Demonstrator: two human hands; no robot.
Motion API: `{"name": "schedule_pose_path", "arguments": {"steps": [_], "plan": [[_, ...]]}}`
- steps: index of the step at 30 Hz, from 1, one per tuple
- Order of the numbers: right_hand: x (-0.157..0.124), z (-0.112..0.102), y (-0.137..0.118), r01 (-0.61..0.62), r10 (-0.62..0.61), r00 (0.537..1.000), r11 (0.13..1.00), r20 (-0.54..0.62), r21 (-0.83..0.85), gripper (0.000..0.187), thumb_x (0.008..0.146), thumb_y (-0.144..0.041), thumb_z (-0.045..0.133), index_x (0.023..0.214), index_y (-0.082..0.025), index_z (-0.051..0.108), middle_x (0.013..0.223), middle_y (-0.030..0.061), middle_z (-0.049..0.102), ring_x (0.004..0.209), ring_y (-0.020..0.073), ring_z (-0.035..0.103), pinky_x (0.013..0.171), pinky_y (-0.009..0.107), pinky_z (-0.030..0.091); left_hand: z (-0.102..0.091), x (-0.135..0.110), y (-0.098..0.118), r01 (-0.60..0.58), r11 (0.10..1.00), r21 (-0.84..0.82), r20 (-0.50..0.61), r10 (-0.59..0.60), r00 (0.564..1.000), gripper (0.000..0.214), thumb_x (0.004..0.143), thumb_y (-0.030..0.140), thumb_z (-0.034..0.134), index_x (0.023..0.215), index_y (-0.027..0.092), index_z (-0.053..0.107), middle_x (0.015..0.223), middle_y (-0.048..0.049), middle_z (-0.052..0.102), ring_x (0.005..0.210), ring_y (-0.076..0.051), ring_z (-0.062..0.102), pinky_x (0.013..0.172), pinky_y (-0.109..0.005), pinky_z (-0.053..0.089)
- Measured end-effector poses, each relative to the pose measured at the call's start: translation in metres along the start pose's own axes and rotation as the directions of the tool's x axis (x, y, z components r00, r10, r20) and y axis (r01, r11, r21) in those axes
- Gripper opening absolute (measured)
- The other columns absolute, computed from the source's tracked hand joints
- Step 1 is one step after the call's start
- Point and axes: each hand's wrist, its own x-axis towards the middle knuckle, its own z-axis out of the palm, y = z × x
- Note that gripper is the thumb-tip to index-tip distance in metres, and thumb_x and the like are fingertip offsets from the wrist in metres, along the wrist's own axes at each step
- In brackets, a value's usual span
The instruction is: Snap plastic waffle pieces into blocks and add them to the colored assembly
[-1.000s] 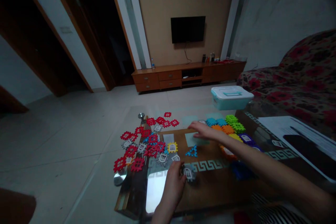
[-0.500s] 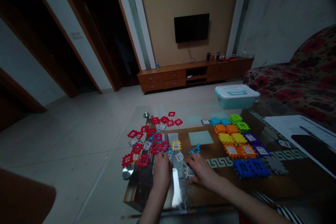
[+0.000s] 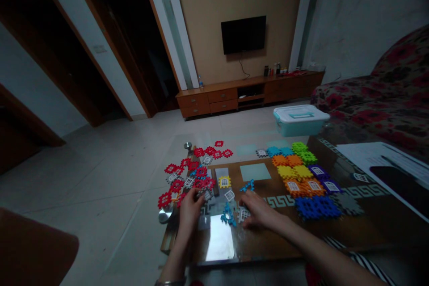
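Note:
My left hand (image 3: pixel 191 206) is at the near edge of the loose heap, its fingers and thumb apart beside a grey window piece (image 3: pixel 208 195). Red gear-edged pieces (image 3: pixel 176 185) lie just beyond it. My right hand (image 3: pixel 259 211) has its fingers curled around a grey toothed piece with a white window (image 3: pixel 244 215), down at the tabletop. Between the hands lies a blue toothed piece (image 3: pixel 228 215). Another blue piece (image 3: pixel 248 186) rests just past my right fingertips. A white window frame (image 3: pixel 229 195) and a yellow window piece (image 3: pixel 224 182) lie farther off.
Toothed pieces grouped by colour, such as blue (image 3: pixel 317 207), yellow (image 3: pixel 295 172) and green (image 3: pixel 304 152), are at the right. A lidded teal box (image 3: pixel 301 120) stands behind them. Papers (image 3: pixel 395 165) and a dark flat object (image 3: pixel 395 183) lie at the far right of the glass table (image 3: pixel 278 241).
My left hand has moved left and away from the middle. A blue piece now shows on the table between the hands. My right hand has barely moved.

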Motion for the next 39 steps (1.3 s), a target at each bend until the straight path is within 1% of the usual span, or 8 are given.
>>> {"name": "schedule_pose_path", "arguments": {"steps": [6,12,15,18,23,27,34,39], "plan": [[-0.001,-0.002,-0.016,0.06,-0.067,0.99,0.997,-0.123,-0.052,0.05,0.072,-0.015,0.075,0.118,-0.019,0.058,0.118,0.0109,0.056,0.11,0.0264,0.05,0.093,0.038,0.041,0.009,-0.004,-0.003,0.197,0.853,-0.484,0.143,-0.145,0.979,0.029,0.065,0.035,0.065,0.086,0.018,0.054,0.066,0.006,0.056,0.056,-0.014,0.056,0.054,-0.028,0.05],[-0.003,-0.008,-0.028,-0.15,0.135,0.987,0.97,-0.086,-0.193,0.05,0.067,-0.021,0.08,0.113,-0.018,0.061,0.119,0.016,0.057,0.114,0.0352,0.049,0.091,0.045,0.041,0.025,-0.017,0.008,0.206,0.814,-0.543,0.279,-0.057,0.959,0.047,0.052,0.021,0.075,0.095,0.017,0.055,0.064,0.0078,0.054,0.057,-0.011,0.055,0.055,-0.023,0.046],[-0.004,-0.014,-0.025,-0.207,0.205,0.978,0.952,-0.031,-0.224,0.043,0.07,-0.018,0.076,0.11,-0.015,0.061,0.12,0.0184,0.056,0.114,0.0352,0.05,0.091,0.043,0.04,0.045,-0.035,0.019,0.266,0.804,-0.532,0.459,0.01,0.888,0.038,0.053,0.019,0.073,0.085,0.018,0.053,0.064,0.0079,0.053,0.055,-0.009,0.052,0.053,-0.021,0.042],[-0.006,-0.021,-0.017,-0.192,0.201,0.979,0.955,0.019,-0.228,0.031,0.077,-0.019,0.067,0.107,-0.013,0.06,0.117,0.0174,0.057,0.111,0.032,0.051,0.09,0.04,0.04,0.066,-0.052,0.03,0.247,0.877,-0.412,0.586,0.048,0.809,0.028,0.056,0.013,0.067,0.08,0.018,0.055,0.063,0.0074,0.053,0.056,-0.01,0.05,0.054,-0.022,0.039],[-0.008,-0.023,0.004,-0.143,0.155,0.987,0.966,0.039,-0.217,0.043,0.07,-0.02,0.071,0.11,-0.015,0.056,0.121,0.0153,0.053,0.113,0.0312,0.048,0.09,0.04,0.039,0.068,-0.053,0.035,-0.084,0.994,-0.068,0.486,0.107,0.867,0.024,0.061,0.005,0.059,0.081,0.016,0.065,0.072,0.0028,0.06,0.075,-0.015,0.055,0.073,-0.027,0.041],[-0.007,-0.02,0.018,-0.126,0.122,0.992,0.97,-0.03,-0.21,0.044,0.07,-0.017,0.068,0.112,-0.014,0.054,0.116,0.0158,0.054,0.11,0.0311,0.047,0.091,0.042,0.039,0.054,-0.042,0.027,-0.143,0.989,0.048,0.402,0.112,0.909,0.037,0.068,0.006,0.057,0.102,0.016,0.069,0.09,-0.0047,0.065,0.087,-0.019,0.058,0.085,-0.031,0.043],[-0.012,-0.017,0.007,0.267,-0.267,0.96,0.964,-0.088,-0.016,0.048,0.073,-0.017,0.065,0.118,-0.017,0.049,0.112,0.0098,0.052,0.105,0.0248,0.047,0.094,0.039,0.04,0.058,-0.035,0.013,0.003,0.993,-0.119,0.352,0.039,0.935,0.058,0.06,0.0,0.058,0.115,0.016,0.065,0.078,0.0004,0.063,0.078,-0.016,0.058,0.078,-0.029,0.047],[-0.016,-0.012,-0.017,0.343,-0.343,0.939,0.939,-0.025,-0.01,0.047,0.075,-0.012,0.062,0.12,-0.021,0.051,0.118,0.0101,0.051,0.108,0.0248,0.046,0.094,0.037,0.042,0.065,-0.031,0.008,0.173,0.936,-0.307,0.445,-0.02,0.895,0.061,0.06,-0.001,0.052,0.118,0.015,0.061,0.072,0.0031,0.06,0.063,-0.011,0.055,0.061,-0.023,0.045]]}}
